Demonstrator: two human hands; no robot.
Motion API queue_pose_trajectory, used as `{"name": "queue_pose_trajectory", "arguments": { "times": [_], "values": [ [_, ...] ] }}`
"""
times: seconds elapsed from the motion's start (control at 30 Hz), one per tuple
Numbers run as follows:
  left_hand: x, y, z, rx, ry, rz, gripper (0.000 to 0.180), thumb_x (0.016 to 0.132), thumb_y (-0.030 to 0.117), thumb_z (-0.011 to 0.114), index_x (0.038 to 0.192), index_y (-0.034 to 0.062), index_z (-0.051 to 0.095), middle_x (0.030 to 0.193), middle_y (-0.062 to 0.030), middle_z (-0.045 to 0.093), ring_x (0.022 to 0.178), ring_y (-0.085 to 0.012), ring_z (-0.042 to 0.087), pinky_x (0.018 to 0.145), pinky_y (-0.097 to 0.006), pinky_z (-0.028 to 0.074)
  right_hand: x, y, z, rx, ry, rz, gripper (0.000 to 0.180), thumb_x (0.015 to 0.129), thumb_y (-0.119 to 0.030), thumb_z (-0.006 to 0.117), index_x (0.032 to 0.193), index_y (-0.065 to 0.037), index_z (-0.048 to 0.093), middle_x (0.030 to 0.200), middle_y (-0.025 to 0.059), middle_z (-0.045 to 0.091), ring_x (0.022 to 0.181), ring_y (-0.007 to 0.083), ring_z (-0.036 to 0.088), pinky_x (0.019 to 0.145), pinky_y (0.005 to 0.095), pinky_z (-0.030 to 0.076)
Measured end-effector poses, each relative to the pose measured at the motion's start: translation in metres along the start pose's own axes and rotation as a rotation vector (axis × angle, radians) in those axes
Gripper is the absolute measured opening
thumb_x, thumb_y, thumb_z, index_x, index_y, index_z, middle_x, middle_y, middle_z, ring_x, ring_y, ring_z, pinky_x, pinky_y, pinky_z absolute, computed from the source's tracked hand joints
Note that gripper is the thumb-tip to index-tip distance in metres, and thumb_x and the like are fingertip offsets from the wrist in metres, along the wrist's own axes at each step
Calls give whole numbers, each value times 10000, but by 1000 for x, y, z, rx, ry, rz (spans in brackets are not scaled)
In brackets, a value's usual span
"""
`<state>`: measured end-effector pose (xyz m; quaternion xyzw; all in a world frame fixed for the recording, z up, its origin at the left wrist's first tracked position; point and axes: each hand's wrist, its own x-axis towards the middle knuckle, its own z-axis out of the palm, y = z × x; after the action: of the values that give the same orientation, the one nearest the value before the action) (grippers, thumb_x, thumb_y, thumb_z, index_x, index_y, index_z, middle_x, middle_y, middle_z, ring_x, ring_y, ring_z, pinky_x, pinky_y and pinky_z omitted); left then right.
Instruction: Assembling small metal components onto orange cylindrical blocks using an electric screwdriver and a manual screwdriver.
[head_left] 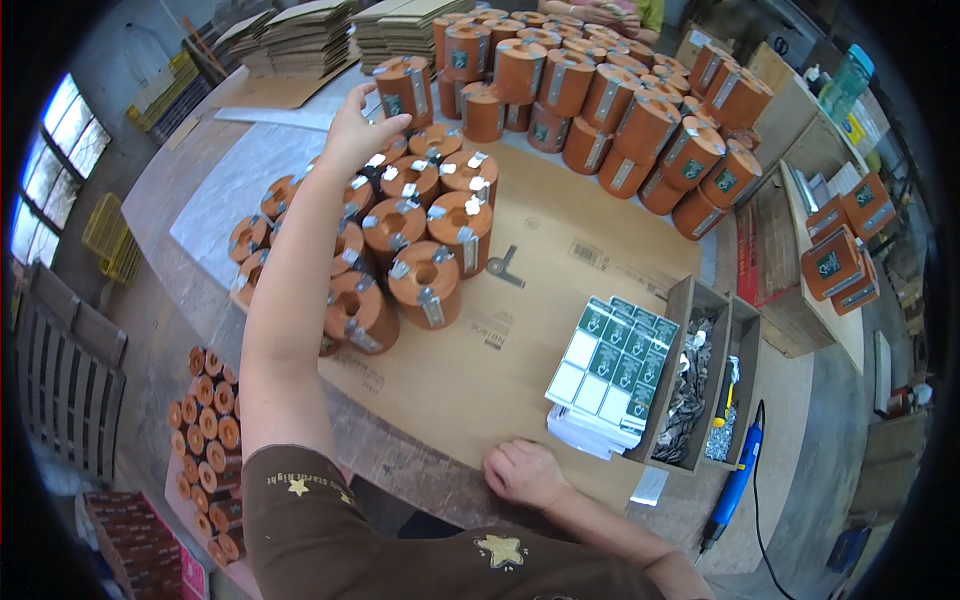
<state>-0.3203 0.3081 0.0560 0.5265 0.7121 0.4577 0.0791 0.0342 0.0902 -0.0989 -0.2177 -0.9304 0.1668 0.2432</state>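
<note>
My left arm [295,290] stretches far across the table. Beside the lower left of an orange cylinder with a green label and a metal strip [404,90], my left hand [362,128] has its thumb and fingers spread; whether it touches the cylinder is hard to tell. Under and around this arm stand several orange cylinders with holed tops and metal clips [425,285]. My right hand [525,472] rests curled on the near edge of the cardboard sheet [430,400], with nothing visible in it. To its right lies a stack of green-and-white label sheets [615,365].
Stacked orange cylinders [610,95] fill the back. At right are a wooden box of metal pieces [690,390] and a blue corded power screwdriver [735,490]. A small dark metal bracket [507,268] lies mid-sheet. Smaller orange rolls [210,430] sit lower left. Another person [600,12] is behind.
</note>
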Motion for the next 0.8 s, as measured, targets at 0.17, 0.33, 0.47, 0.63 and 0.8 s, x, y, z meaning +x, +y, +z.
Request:
{"name": "queue_pose_trajectory", "arguments": {
  "times": [0.17,0.33,0.47,0.63,0.8],
  "values": [
    [-117,3,-49,39,85,88,676,660,281,695,1200,7,395,1198,-185,431,1092,-299,444,903,-381,365,0,1,-1,-6,24,28,137,660,-130,587,630,-105,456,598,30,450,558,175,486,491,288,406],
    [-237,-55,-89,219,496,-112,798,616,175,728,1270,31,293,1291,-170,314,1205,-280,301,990,-370,249,-3,-1,3,-33,24,22,145,654,-125,592,625,-106,451,591,34,455,545,179,485,491,291,412],
    [-297,-94,-72,49,418,-368,1098,509,139,774,1337,48,59,1344,-199,196,1240,-296,224,1021,-364,195,1,-6,3,-26,55,13,146,645,-108,594,622,-103,449,588,39,457,549,188,491,483,302,416],
    [-288,-70,-27,108,280,-355,1293,421,315,830,1308,-14,-50,1338,-261,132,1250,-370,163,1032,-389,157,0,-9,0,-36,61,14,147,643,-97,595,623,-97,450,580,44,457,544,201,498,490,306,423],
    [-279,-48,-11,410,218,-717,1377,396,472,807,1293,-42,-102,1362,-247,60,1282,-372,26,1014,-517,73,-2,-11,5,-41,66,30,148,641,-93,593,617,-95,447,586,50,468,546,207,503,501,311,429]
  ]
}}
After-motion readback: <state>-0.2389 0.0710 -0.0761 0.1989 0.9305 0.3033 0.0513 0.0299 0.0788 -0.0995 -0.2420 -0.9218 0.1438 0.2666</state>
